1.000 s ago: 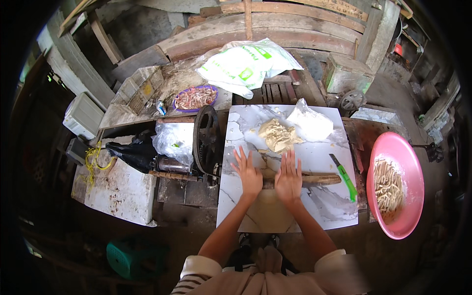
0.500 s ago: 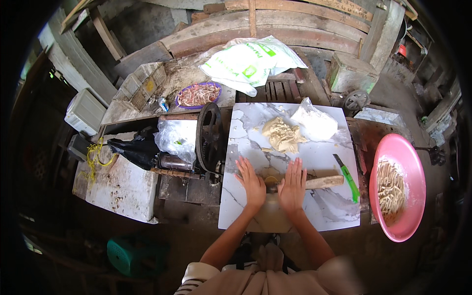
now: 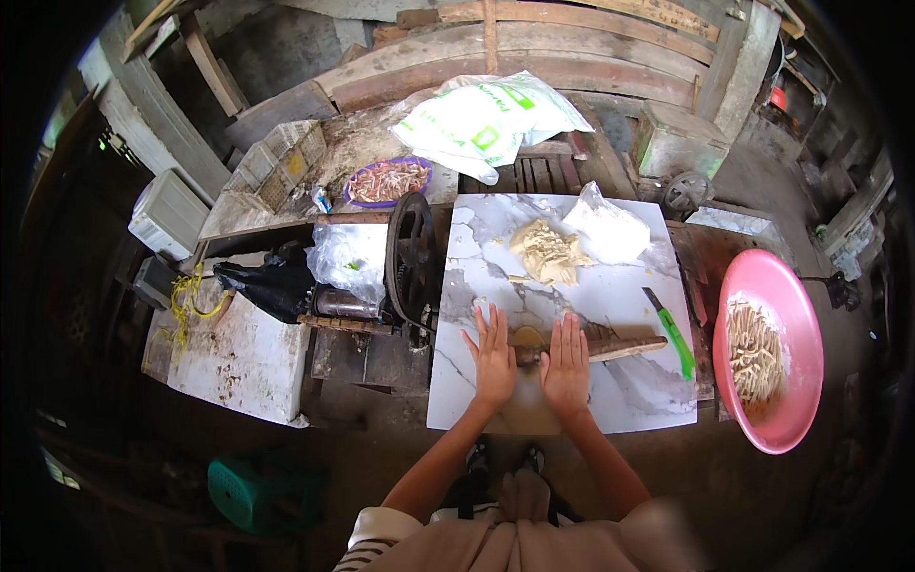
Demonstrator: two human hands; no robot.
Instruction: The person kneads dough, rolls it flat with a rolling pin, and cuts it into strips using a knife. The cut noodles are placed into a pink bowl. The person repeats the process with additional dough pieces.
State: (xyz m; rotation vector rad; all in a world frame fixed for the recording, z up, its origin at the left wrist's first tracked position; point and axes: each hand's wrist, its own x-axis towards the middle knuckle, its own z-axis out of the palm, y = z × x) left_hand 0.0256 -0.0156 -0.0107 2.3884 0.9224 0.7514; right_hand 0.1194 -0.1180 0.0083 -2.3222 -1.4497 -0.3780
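Note:
My left hand (image 3: pixel 494 364) and my right hand (image 3: pixel 569 370) lie flat, with fingers stretched out, on a wooden rolling pin (image 3: pixel 624 349). Its longer end sticks out to the right. Under the pin and between my hands is a thin tan sheet of what looks like dough (image 3: pixel 527 405), partly hidden. The board (image 3: pixel 629 405) beneath has a white marble pattern. Farther back on it sit a lump of dough (image 3: pixel 550 253) and a clear bag of white powder (image 3: pixel 610 229). A green utility knife (image 3: pixel 673 336) lies right of the pin.
At the right, a pink basin (image 3: pixel 808 357) holds pale dough strips (image 3: pixel 753 355). A machine wheel (image 3: pixel 410 257) stands close to the board's left edge. Behind are a purple-rimmed tray (image 3: pixel 389 181) and a white sack (image 3: pixel 486 124). A green stool (image 3: pixel 233 496) is at lower left.
The view has shifted a little. Relative to the board, my hands have come slightly nearer to me. My left fingers now point straighter forward, and the pin's right end tilts slightly farther away.

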